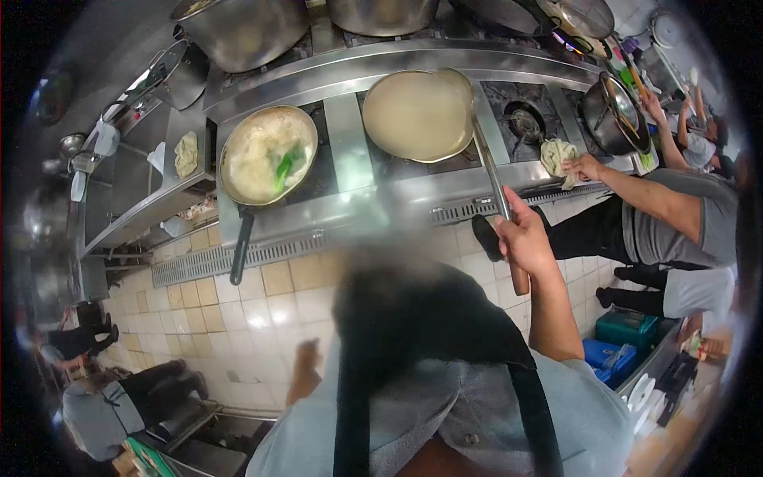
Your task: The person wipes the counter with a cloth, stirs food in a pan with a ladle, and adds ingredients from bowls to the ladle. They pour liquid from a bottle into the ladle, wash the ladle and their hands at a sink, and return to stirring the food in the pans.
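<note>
My right hand [520, 238] is shut on the long handle of a metal ladle [486, 155]. The ladle's bowl rests at the far rim of a wok [413, 115] filled with pale, cloudy liquid on the steel stove. To the left of it stands a pan [269, 155] with pale food and a green piece, its black handle pointing toward me. My left hand [306, 362] hangs low beside my body over the tiled floor, blurred, and touches nothing that I can see. A dark apron covers my front.
A co-worker's hand [584, 167] presses a cloth [556, 153] on the stove at the right, next to a dark wok [612, 103]. Big steel pots [242, 28] stand on the back burners. Blue and green crates [620, 342] sit at the right, and other people crouch at the lower left.
</note>
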Tool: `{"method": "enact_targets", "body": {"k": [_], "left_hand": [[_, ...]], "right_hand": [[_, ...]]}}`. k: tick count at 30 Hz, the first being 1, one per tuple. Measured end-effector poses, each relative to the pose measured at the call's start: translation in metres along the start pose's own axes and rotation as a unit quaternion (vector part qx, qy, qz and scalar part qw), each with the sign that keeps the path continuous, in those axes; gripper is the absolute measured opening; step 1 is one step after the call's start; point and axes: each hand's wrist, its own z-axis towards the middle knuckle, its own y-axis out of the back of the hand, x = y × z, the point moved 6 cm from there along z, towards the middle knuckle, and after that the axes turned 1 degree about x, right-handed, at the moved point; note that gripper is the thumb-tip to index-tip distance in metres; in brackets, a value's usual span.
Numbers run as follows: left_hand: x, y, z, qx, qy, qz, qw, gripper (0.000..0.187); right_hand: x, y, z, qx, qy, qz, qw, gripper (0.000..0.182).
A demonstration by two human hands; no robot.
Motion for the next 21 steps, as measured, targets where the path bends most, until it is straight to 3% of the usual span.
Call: {"method": "enact_targets", "body": {"k": [3,6,9,11,12,14,18,20,21], "left_hand": [[-0.037,-0.054,-0.036,0.098,0.251,-0.204,0.941,0.040],[-0.076,-0.068,-0.026,0.066,0.341,-0.307,0.886,0.042],[-0.103,-0.058,0.000,-0.003,0.398,-0.422,0.815,0.043],[-0.126,-0.032,0.017,-0.056,0.438,-0.503,0.743,0.044],[-0.136,-0.015,0.023,-0.081,0.452,-0.531,0.712,0.044],[-0.145,0.013,0.030,-0.115,0.467,-0.555,0.679,0.045],[-0.144,0.024,0.022,-0.140,0.487,-0.548,0.666,0.045],[-0.145,0.022,0.016,-0.135,0.512,-0.541,0.654,0.048],[-0.129,0.001,0.009,-0.135,0.513,-0.542,0.652,0.048]], "right_hand": [[-0.005,0.011,0.023,-0.019,0.037,-0.074,0.996,0.061],[-0.017,0.007,0.048,0.009,0.040,-0.106,0.994,0.061],[-0.023,-0.001,0.060,0.067,0.010,-0.082,0.994,0.062],[-0.020,-0.012,0.054,0.157,-0.095,0.175,0.967,0.062],[-0.018,-0.006,0.054,0.161,-0.097,0.174,0.967,0.062],[-0.015,-0.005,0.050,0.260,-0.187,0.365,0.874,0.061],[-0.007,0.010,0.033,0.251,-0.193,0.370,0.873,0.056],[0.004,0.019,0.021,0.227,-0.145,0.275,0.923,0.060],[0.006,0.021,0.015,0.228,-0.146,0.273,0.923,0.060]]}}
